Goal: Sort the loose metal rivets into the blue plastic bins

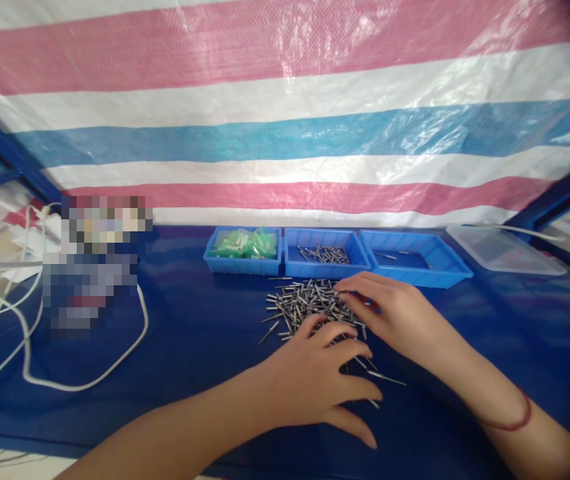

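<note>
A heap of small metal pins (299,305) lies on the dark blue table (189,333) in front of three blue bins. My left hand (315,380) rests on the near edge of the heap, palm down, fingers spread and slightly curled. My right hand (389,310) lies on the right side of the heap, its fingers stretched flat over the pins. A red string circles my right wrist (515,417). A few stray pins (385,379) lie between the two hands. I see nothing held in either hand.
Behind the heap stand a blue bin of green plastic parts (245,248), a blue bin with some pins (325,257) and a blue bin with very few pins (415,261). A clear lid (505,250) sits far right. White cables (85,380) loop at the left.
</note>
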`<state>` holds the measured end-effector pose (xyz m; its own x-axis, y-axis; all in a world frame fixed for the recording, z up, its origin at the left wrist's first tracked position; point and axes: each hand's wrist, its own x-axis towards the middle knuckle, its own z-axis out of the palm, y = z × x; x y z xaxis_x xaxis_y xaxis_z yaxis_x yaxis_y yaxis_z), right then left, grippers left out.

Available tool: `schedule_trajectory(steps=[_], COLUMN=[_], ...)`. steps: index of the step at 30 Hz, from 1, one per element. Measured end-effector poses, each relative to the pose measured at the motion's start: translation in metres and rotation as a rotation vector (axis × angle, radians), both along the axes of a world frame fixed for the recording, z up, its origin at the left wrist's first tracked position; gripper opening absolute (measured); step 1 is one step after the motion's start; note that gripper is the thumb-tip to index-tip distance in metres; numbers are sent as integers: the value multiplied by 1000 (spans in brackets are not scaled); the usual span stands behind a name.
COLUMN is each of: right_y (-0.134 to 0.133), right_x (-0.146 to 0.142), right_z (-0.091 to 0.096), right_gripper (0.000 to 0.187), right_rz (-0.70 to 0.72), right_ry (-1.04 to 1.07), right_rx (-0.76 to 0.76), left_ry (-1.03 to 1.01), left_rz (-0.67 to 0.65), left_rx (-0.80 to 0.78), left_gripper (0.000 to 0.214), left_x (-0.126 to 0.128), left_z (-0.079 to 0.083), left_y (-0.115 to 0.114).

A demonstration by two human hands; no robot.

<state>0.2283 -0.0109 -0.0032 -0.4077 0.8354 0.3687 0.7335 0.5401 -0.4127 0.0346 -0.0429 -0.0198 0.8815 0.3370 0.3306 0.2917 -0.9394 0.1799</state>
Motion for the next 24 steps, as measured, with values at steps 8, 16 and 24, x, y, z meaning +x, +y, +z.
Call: schedule_trajectory(steps=[8,16,24], right_y=[1,-1,-9], right_x=[-12,-15,-32], right_z=[-8,-3,-3], right_gripper=[18,21,18], right_rz=[67,18,139], right_ry=[23,361,482], right_rx=[26,-174,-315], left_ry=[-3,-387,-766], left_rz=[3,272,505], left_rx=[-64,-224,-688], left_gripper=[22,20,15], left_x=[8,5,-3], left_z=[-10,5,2], left_y=[1,14,29])
